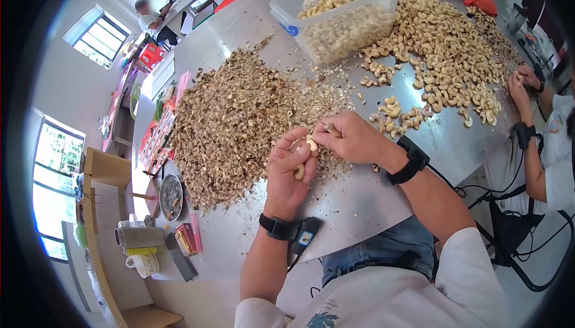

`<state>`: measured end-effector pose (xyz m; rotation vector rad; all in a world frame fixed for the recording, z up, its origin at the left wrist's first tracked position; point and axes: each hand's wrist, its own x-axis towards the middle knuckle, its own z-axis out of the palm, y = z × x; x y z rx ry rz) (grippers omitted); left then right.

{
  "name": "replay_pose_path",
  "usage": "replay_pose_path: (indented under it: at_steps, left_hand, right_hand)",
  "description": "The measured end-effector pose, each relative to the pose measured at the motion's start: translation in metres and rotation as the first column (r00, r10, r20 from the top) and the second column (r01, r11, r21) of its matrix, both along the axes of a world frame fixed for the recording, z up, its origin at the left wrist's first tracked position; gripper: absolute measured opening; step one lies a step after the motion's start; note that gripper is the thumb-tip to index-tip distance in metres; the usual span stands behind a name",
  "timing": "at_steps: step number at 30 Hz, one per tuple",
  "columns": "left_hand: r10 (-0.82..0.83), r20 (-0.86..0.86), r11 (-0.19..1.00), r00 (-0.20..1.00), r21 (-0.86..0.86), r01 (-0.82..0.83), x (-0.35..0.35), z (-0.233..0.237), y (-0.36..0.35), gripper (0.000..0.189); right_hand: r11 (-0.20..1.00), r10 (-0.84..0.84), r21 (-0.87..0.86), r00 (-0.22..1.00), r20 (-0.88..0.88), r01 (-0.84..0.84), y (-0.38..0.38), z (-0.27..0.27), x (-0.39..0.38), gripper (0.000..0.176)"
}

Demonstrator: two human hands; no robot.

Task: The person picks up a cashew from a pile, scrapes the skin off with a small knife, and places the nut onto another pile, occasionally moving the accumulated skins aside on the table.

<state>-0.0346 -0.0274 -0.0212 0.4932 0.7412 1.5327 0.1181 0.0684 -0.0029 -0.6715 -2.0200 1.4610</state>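
Note:
Between my two hands is a pale cashew nut (312,143), pinched by the fingertips of my left hand (290,169). A second cashew (299,172) rests against the curled fingers of the same hand. My right hand (350,138) touches the first nut from the right and grips a small tool (331,130), mostly hidden by the fingers. Both hands are over the near edge of a large heap of brown shell pieces (233,124). To the right of my right hand lie loose cashews (392,109) on the metal table (383,199).
A clear plastic bin (335,34) of cashews stands at the back, beside a big cashew pile (449,52). At left are a round metal ashtray (171,197), a cup (142,264) and a phone-like dark box (181,257). A co-worker's hands (522,82) are at far right.

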Motion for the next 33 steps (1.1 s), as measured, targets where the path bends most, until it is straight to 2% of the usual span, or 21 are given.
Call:
replay_pose_path:
  at_steps: [3,9,12,16,18,19,21,22,25,28,31,33]
  left_hand:
    - [0.011,0.008,0.999,1.0,-0.034,-0.011,0.0,0.001,0.0,0.027]
    - [0.008,0.004,0.998,1.0,-0.061,-0.008,0.001,-0.003,0.002,0.026]
    - [-0.006,-0.003,0.998,1.0,-0.065,0.006,0.002,-0.003,0.003,0.026]
    - [0.002,0.012,0.999,1.0,-0.049,-0.001,0.003,-0.002,0.001,0.025]
    - [0.024,-0.032,0.998,0.999,-0.056,-0.026,0.005,-0.001,0.002,0.023]
    - [0.034,-0.052,0.997,0.998,-0.06,-0.038,0.006,0.0,0.003,0.022]
    - [0.077,-0.262,0.994,0.962,-0.056,-0.095,0.008,0.002,0.002,0.019]
    - [0.1,-0.362,0.991,0.927,-0.048,-0.125,0.008,0.003,0.002,0.018]
    - [0.13,-0.504,0.987,0.854,-0.016,-0.16,0.009,0.005,0.0,0.015]
    - [0.187,-0.658,0.976,0.729,0.042,-0.212,0.013,0.007,0.0,0.015]
    - [0.183,-0.734,0.974,0.654,0.047,-0.22,0.011,0.008,-0.001,0.012]
    - [0.217,-0.682,0.964,0.698,0.038,-0.263,0.007,0.007,-0.001,0.01]
  right_hand:
    - [0.962,-0.028,0.271,1.0,-0.001,0.027,0.0,-0.008,-0.002,0.012]
    - [0.892,-0.022,0.449,0.997,-0.077,0.054,0.001,-0.013,-0.003,0.012]
    - [0.879,0.007,0.476,0.996,-0.085,0.034,0.002,-0.013,-0.002,0.014]
    - [0.89,-0.013,0.452,0.992,-0.126,0.069,0.001,-0.014,-0.004,0.014]
    - [0.891,-0.047,0.439,0.987,-0.156,0.112,0.002,-0.017,-0.006,0.013]
    - [0.919,-0.074,0.378,0.99,-0.12,0.115,0.002,-0.015,-0.005,0.013]
    - [0.96,-0.116,0.25,0.992,-0.042,0.123,-0.001,-0.01,-0.001,0.012]
    - [0.962,-0.114,0.248,0.993,-0.027,0.118,0.0,-0.01,-0.001,0.012]
    - [0.969,-0.117,0.219,0.993,0.015,0.11,0.0,-0.007,0.0,0.008]
    - [0.981,-0.112,0.162,0.993,0.043,0.104,-0.001,-0.001,0.0,0.01]
    - [0.988,-0.074,0.139,0.996,0.044,0.068,-0.001,-0.004,0.0,0.008]
    - [0.986,-0.051,0.161,0.997,0.052,0.042,-0.001,-0.006,0.0,0.015]
